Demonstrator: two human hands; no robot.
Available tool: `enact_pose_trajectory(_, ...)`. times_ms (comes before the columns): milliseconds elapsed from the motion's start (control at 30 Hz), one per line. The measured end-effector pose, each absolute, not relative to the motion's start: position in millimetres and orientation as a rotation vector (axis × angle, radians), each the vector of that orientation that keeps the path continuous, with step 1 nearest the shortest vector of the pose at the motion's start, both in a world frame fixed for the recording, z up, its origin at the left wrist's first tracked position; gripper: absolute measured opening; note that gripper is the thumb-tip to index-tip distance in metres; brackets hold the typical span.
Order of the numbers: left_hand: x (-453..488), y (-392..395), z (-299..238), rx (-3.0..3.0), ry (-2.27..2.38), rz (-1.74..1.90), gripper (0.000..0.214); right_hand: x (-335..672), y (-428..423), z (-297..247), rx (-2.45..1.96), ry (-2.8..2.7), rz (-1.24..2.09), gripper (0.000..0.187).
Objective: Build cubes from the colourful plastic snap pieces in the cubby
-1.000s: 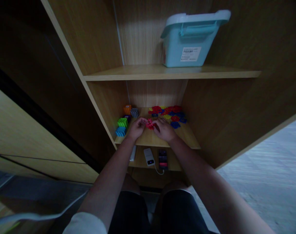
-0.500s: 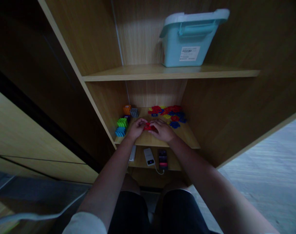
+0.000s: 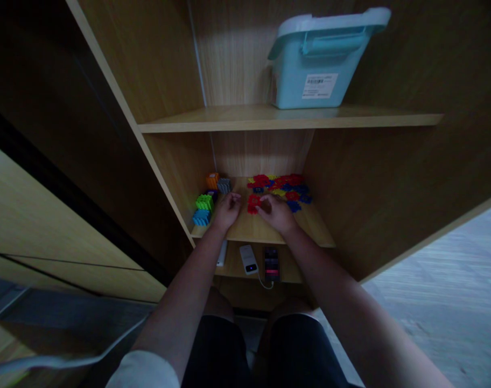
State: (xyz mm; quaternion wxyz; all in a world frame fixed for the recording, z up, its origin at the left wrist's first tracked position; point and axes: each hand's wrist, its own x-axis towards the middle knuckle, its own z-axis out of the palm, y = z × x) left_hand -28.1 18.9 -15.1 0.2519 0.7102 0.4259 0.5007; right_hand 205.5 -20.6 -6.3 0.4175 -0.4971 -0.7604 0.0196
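Between thumb and fingers of my right hand (image 3: 278, 212) is a red plastic interlocking piece (image 3: 253, 202), gripped by its right side above the middle shelf. It has a notched, flower-like outline; whether it is one piece or several joined cannot be made out. My left hand (image 3: 228, 209) is to its left, apart from it, with fingers loosely bent and nothing visible in them. Beside that hand stand ridged cubes: a light blue cube (image 3: 201, 217), a green cube (image 3: 204, 202), a grey cube (image 3: 224, 186), an orange cube (image 3: 212, 180) and a partly hidden purple one.
Loose red, yellow and blue pieces (image 3: 292, 188) lie at the back right of the middle shelf (image 3: 245, 233). On the shelf above sits a teal lidded bin (image 3: 316, 70). Below are a white power bank (image 3: 248, 259) and a phone (image 3: 271, 264) joined by a cable.
My left hand has let go of the red piece and drawn slightly left. My right hand keeps the piece, which has moved a little right and now shows more fully.
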Motion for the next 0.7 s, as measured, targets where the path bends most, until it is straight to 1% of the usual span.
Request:
enact_pose_trajectory(100, -26.4, 15.8, -13.1, 1.989, 1.122, 1.361, 0.023, 208.5, -16.7, -10.9, -1.327, -1.917, 0.055, 0.025)
enact_pose_trajectory(367, -21.1, 14.6, -17.7, 2.008, 1.016, 1.251, 0.041, 208.3, -16.5, -12.6, -1.323, -1.997, 0.054, 0.027)
enact_pose_trajectory(700, -20.7, 11.5, -14.0, 2.032, 1.046, 1.168, 0.040, 205.7, -18.6, -9.9, -1.353, -2.035, 0.076, 0.028)
